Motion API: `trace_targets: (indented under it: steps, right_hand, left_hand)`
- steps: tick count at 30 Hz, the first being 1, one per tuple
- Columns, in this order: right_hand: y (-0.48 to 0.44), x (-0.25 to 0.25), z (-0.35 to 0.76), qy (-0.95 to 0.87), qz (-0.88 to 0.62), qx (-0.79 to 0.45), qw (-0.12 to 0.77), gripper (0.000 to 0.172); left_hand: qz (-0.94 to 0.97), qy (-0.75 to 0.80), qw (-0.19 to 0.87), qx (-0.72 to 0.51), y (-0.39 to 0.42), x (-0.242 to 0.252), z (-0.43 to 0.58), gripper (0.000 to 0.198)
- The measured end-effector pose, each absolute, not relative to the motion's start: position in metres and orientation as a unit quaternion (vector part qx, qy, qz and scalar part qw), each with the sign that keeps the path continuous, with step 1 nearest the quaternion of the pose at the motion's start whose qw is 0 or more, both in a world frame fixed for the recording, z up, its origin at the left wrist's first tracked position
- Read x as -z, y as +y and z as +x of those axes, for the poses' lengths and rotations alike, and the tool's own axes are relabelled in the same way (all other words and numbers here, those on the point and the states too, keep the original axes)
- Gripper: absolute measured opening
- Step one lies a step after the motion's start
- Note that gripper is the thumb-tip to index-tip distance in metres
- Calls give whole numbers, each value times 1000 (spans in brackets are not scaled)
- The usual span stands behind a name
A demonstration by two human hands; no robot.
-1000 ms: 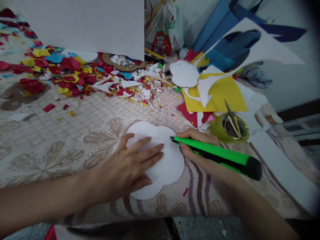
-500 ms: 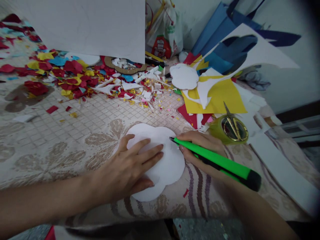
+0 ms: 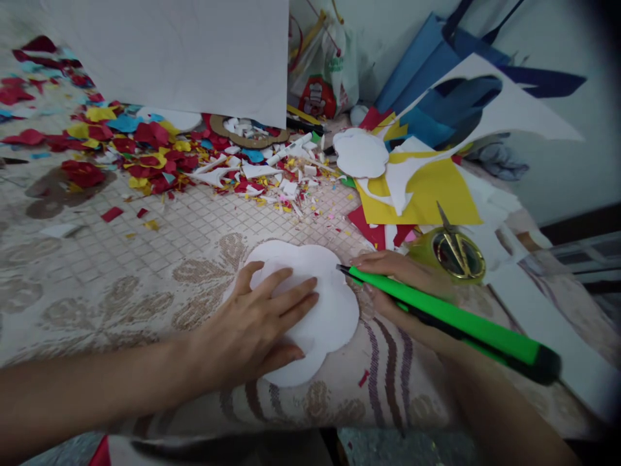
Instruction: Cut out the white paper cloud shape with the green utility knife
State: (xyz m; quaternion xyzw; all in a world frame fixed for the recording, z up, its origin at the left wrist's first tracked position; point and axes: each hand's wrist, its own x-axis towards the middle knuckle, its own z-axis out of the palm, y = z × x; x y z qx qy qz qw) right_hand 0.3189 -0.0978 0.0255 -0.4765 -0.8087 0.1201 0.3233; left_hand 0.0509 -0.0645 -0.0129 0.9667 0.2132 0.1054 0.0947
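Observation:
A white scalloped, cloud-shaped cutout (image 3: 334, 317) lies flat on the patterned tablecloth in front of me. My left hand (image 3: 266, 310) presses on it from the left, fingers spread, palm down. My right hand (image 3: 392, 278) grips a green and black utility knife (image 3: 451, 307), its dark tip over the upper right part of the cutout. Whether the tip touches the cutout's surface I cannot tell. The knife's long handle slants down to the right, past my wrist. Fingers of my right hand lie partly behind the knife.
Scissors (image 3: 456, 246) rest on a yellow tape roll (image 3: 427, 249) at the right. Behind are coloured scraps (image 3: 155, 149), a small white cutout (image 3: 361, 153), a yellow sheet (image 3: 431, 194) and a blue bag (image 3: 412, 65). A large white board (image 3: 184, 58) stands at the back left.
The knife and my right hand have shifted slightly right, with the handle end swinging further right and down. My left hand stays spread on the cutout. The view has moved a little.

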Motion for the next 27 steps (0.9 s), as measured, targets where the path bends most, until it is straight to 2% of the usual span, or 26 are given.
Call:
trace_targets:
  steps: [4,9,14,19,22,27]
  right_hand:
    - [-103,-26,321,-768,-519,-157,339,19]
    - [-98,-24,320,-686,-606,-184,359,11]
    - [-93,-21,319,-677,-612,-190,363,9]
    - [-93,-20,320,-676,-614,-201,355,12]
    - [-95,-20,317,-663,-623,-203,363,11]
    - [-99,-19,310,-656,-631,-207,360,12]
  left_hand:
    - [966,218,98,-99,-63,12,51,59]
    - [968,208,127,-63,-58,7,48,47]
    - [968,177,175,-37,-47,1,40,59]
    - [969,131,206,-35,-35,0,36,63]
    - [973,131,191,-23,-34,5,37,69]
    - [977,161,129,-56,-43,11,46,65]
